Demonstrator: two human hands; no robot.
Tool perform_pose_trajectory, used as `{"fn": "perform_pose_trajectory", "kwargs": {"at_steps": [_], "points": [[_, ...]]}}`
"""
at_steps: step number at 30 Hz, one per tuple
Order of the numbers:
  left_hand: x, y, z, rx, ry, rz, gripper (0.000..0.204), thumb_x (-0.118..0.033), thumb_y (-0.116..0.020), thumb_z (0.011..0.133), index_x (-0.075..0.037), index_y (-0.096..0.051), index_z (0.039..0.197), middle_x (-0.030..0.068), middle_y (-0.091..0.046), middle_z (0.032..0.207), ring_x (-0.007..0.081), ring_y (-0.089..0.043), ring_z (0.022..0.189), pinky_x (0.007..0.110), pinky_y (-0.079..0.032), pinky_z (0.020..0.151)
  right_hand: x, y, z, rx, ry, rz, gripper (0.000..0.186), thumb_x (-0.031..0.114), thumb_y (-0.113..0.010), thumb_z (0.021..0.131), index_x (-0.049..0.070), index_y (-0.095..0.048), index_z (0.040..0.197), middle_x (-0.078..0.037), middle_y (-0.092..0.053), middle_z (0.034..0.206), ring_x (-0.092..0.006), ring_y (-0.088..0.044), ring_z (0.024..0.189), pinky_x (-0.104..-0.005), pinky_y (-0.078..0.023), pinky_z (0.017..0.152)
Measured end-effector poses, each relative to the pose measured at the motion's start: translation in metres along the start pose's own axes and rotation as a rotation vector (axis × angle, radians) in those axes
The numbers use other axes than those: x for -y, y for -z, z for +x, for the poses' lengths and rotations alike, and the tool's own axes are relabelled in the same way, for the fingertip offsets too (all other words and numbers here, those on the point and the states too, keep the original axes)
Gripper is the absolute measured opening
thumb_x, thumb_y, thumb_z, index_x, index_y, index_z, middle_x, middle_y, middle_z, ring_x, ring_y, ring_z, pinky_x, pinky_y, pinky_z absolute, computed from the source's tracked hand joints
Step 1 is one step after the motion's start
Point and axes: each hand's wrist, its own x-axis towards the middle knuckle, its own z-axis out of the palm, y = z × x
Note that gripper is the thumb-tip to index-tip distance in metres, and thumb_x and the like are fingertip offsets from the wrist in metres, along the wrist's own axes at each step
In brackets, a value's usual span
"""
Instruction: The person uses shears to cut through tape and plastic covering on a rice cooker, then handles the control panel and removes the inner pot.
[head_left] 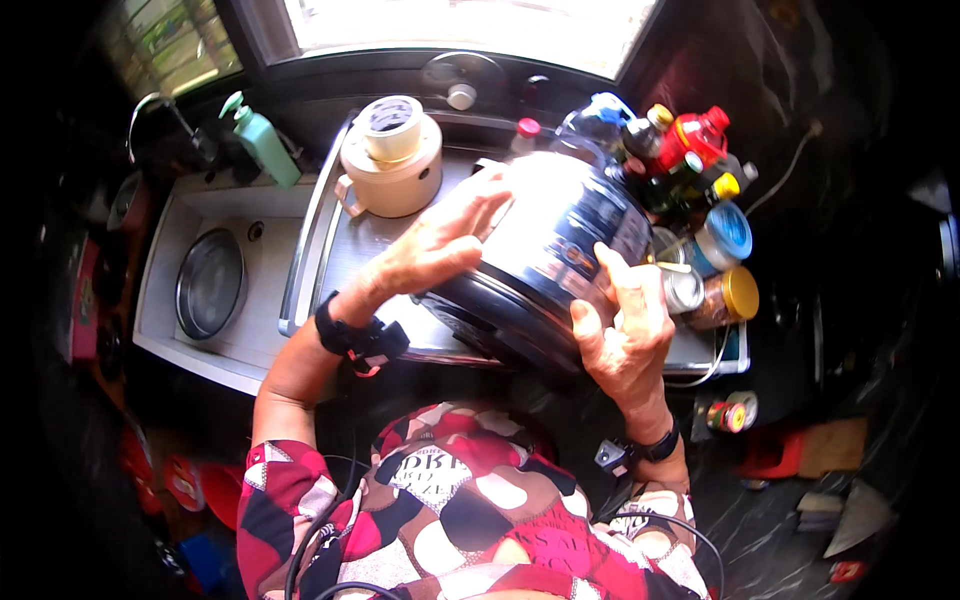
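Observation:
A big rounded electric cooker, with a shiny silver body and black trim, is tilted in front of me above a metal tray. My left hand presses along its left side, fingers stretched together over the bright surface and thumb apart. On the other side, my right hand grips the cooker near its labelled panel, with fingers bent and thumb toward me. Glare washes out the cooker's top, and its underside is hidden.
Left of the cooker stands a cream pot with a side handle. A white sink holds a round metal pan; a green pump bottle stands behind. Several bottles and jars, including a yellow-lidded jar, crowd the right.

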Motion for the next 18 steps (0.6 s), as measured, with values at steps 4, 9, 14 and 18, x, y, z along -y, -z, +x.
{"fn": "perform_pose_trajectory", "kwargs": {"at_steps": [4,9,14,18], "points": [[0.011,-0.007,-0.014,0.004,-0.085,0.279,0.082,-0.066,-0.051,0.086,-0.007,-0.043,0.142,0.0223,-0.038,0.147,0.0411,-0.034,0.137,0.050,-0.026,0.112,-0.009,-0.005,-0.004,0.010,0.057,-0.113,0.045,0.028,-0.069,0.080,0.003,-0.065,0.117,-0.014,-0.050,0.085,-0.0290,-0.056,0.070,-0.0381,-0.048,0.061],[0.000,-0.017,-0.010,-0.100,-0.189,0.440,0.079,-0.065,-0.058,0.082,-0.009,-0.050,0.136,0.0208,-0.047,0.139,0.0428,-0.038,0.133,0.049,-0.031,0.109,-0.010,0.006,-0.008,0.028,0.074,-0.209,0.052,0.040,-0.058,0.089,-0.003,-0.063,0.119,-0.012,-0.045,0.082,-0.0258,-0.050,0.070,-0.0364,-0.044,0.061],[-0.006,-0.018,-0.004,-0.054,-0.226,0.603,0.084,-0.071,-0.055,0.081,-0.008,-0.051,0.134,0.0169,-0.049,0.138,0.0384,-0.041,0.133,0.061,-0.030,0.105,-0.017,0.011,-0.016,0.025,0.005,-0.215,0.057,0.046,-0.053,0.091,-0.003,-0.062,0.119,-0.011,-0.045,0.083,-0.0249,-0.047,0.075,-0.0357,-0.041,0.068],[-0.015,-0.009,-0.003,-0.103,-0.220,0.420,0.063,-0.063,-0.055,0.086,-0.004,-0.064,0.107,0.0163,-0.058,0.124,0.0337,-0.051,0.119,0.050,-0.039,0.098,-0.014,0.008,-0.013,0.006,0.004,-0.255,0.060,0.049,-0.042,0.094,-0.001,-0.061,0.120,-0.010,-0.047,0.085,-0.0231,-0.048,0.076,-0.0344,-0.039,0.068]]}}
